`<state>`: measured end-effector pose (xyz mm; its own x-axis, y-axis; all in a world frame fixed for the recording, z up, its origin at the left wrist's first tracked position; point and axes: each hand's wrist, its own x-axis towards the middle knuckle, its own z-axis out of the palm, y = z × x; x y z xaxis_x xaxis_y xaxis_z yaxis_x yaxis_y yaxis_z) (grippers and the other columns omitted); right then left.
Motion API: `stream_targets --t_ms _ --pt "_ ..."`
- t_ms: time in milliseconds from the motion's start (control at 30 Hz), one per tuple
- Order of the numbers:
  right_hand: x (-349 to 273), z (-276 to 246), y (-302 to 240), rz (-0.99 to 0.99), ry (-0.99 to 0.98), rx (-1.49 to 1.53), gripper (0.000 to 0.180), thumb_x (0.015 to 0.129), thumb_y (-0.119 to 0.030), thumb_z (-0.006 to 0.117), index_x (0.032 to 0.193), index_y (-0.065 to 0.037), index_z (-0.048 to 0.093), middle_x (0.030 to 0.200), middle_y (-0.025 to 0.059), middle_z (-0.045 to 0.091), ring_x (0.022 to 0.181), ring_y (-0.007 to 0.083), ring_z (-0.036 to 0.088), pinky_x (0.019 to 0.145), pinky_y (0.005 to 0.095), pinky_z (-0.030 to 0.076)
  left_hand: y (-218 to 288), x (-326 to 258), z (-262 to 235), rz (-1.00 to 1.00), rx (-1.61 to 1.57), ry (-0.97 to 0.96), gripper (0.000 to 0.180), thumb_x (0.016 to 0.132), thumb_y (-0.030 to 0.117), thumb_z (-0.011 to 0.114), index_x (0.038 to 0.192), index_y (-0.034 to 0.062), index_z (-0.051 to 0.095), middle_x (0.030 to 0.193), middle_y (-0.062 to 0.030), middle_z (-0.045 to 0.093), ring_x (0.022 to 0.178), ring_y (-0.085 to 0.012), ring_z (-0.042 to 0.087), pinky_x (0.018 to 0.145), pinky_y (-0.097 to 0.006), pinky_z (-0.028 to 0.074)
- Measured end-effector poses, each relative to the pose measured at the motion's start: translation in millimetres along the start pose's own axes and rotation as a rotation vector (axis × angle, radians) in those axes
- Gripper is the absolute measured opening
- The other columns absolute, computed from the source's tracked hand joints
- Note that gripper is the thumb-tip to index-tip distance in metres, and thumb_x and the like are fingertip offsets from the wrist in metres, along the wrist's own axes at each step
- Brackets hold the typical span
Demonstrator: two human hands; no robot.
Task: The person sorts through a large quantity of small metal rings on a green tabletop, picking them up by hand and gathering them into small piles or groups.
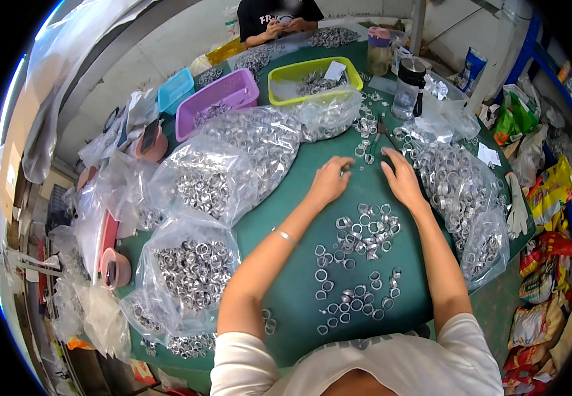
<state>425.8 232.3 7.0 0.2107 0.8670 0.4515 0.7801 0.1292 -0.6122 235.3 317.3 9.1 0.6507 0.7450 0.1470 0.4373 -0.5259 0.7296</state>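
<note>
My left hand point(330, 181) hovers over the green table with fingers bent and thumb apart, slightly blurred, with nothing visible in it. Across from it, my right hand point(403, 178) reaches forward with fingers and thumb apart, also holding nothing that I can see. Just beyond the gap between both hands lies a strip of small silver metal rings point(365, 129). A pair of pliers point(381, 132) rests beside that strip, close to my right fingertips. Nearer my body, between my forearms, are a loose pile of metal rings point(367, 231) and a scattered group of rings point(358, 300).
Clear plastic bags of rings flank my arms, a left bag point(193, 267) and a right bag point(457, 188). Farther off stand a purple basin point(216, 99), a yellow-green basin point(315, 76), a glass bottle point(407, 89) and a lidded jar point(378, 53). Another person point(279, 20) sits at the far edge.
</note>
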Motion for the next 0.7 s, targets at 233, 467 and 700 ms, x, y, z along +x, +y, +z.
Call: stream_targets --t_ms 233,467,700 --pt "-24.1 11.2 -12.0 0.001 -0.392 -0.202 0.039 0.087 -0.023 0.054 0.115 0.004 0.052 0.133 0.0200 0.041 0.123 0.0351 0.040 0.102 0.0397 0.033 -23.4 55.8 30.1 0.057 0.145 -0.008 0.037 0.079 0.015 0.062 0.116 0.0132 0.057 0.126 -0.0106 0.050 0.111 -0.0323 0.051 0.092 -0.041 0.043" --pt "-48.5 -19.3 -8.8 0.186 -0.105 -0.313 0.042 0.091 -0.025 0.049 0.121 0.003 0.047 0.133 0.0226 0.040 0.127 0.0362 0.035 0.105 0.0410 0.027 -14.6 24.1 29.3 0.133 -0.013 -0.145 0.023 0.077 0.014 0.065 0.100 0.0090 0.062 0.110 -0.0110 0.057 0.099 -0.0328 0.057 0.082 -0.040 0.047" --pt "-71.5 -12.9 -48.1 0.136 -0.304 0.123 0.042 0.092 -0.028 0.047 0.121 0.002 0.048 0.131 0.0220 0.044 0.127 0.0351 0.036 0.105 0.0395 0.028 -8.3 29.3 22.6 0.028 0.141 0.186 0.037 0.079 0.016 0.063 0.115 0.0139 0.057 0.122 -0.0095 0.051 0.101 -0.0346 0.056 0.083 -0.041 0.047"
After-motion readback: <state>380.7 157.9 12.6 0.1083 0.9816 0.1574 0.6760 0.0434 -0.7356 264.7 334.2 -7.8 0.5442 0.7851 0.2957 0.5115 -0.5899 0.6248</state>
